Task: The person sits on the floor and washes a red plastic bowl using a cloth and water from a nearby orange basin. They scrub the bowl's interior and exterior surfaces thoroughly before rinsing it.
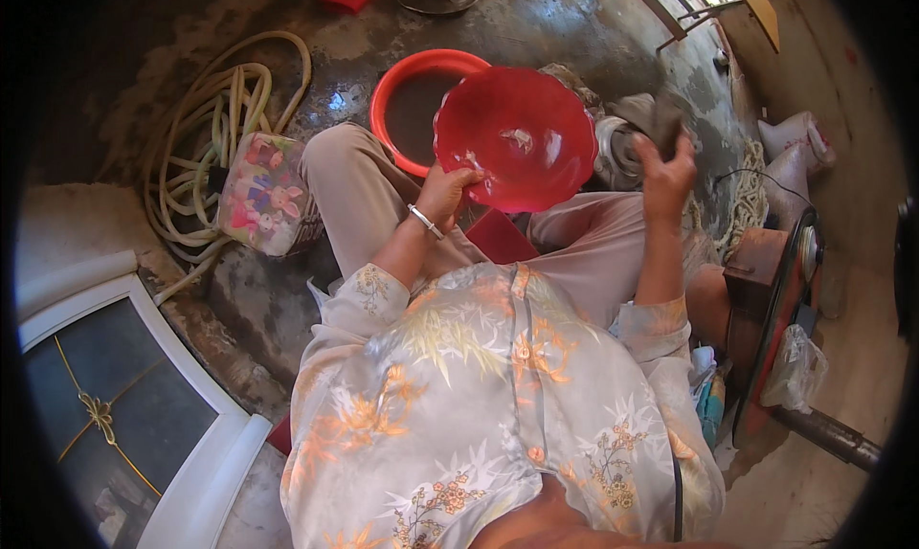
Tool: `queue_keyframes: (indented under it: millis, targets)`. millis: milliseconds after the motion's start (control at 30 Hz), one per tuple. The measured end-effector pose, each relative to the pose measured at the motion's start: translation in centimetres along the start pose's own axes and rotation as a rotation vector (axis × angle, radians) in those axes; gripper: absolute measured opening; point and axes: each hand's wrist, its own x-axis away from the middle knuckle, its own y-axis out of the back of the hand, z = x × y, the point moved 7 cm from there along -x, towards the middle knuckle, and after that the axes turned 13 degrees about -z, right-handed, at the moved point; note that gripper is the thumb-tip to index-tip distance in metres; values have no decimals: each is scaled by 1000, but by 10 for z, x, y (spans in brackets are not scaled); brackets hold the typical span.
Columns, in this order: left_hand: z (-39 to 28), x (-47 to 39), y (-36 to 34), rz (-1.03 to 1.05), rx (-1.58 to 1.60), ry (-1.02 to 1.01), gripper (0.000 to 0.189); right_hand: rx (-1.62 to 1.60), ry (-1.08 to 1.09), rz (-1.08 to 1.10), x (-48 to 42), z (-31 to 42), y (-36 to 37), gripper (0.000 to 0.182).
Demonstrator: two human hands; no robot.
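My left hand (pixel 449 193), a bangle on its wrist, grips the near left rim of a shiny red bowl (pixel 531 129) with a scalloped edge. The bowl tilts so its inside faces me, and a few pale marks or glints show on it. My right hand (pixel 668 168) is raised to the right of the bowl, apart from it, and holds a dark greyish cloth (pixel 657 122) blurred by motion. Partly behind the bowl stands an orange-red plastic basin (pixel 391 143) of dark water. Metal cookware (pixel 617 154) lies beside my right hand, partly covered.
A coiled pale hose (pixel 233 104) and a container printed with cartoon rabbits (pixel 262 193) are at left. A white-framed glass panel (pixel 187 377) leans into the lower left. At right are a belt-driven machine (pixel 779 290), rope (pixel 743 197) and sacks (pixel 793 154). A metal-legged frame (pixel 653 7) stands beyond.
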Motion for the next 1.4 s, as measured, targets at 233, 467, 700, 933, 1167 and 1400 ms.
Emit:
queue_keyframes:
  millis: [233, 467, 700, 933, 1167, 1400]
  targets:
    - [19, 5, -22, 229, 45, 101, 31, 209, 331, 312, 58, 16, -123, 60]
    - [14, 3, 2, 155, -57, 59, 33, 92, 239, 1283, 106, 37, -138, 47]
    - [9, -8, 7, 38, -166, 25, 22, 664, 735, 870, 48, 29, -111, 39]
    - [-10, -10, 8, -6, 23, -120, 34, 181, 543, 724, 117, 32, -158, 40]
    - [-1, -19, 21, -97, 115, -166, 36, 159, 324, 1277, 95, 65, -95, 44]
    - [-10, -23, 27, -98, 93, -101, 12, -395, -447, 296, 33, 17, -21, 42]
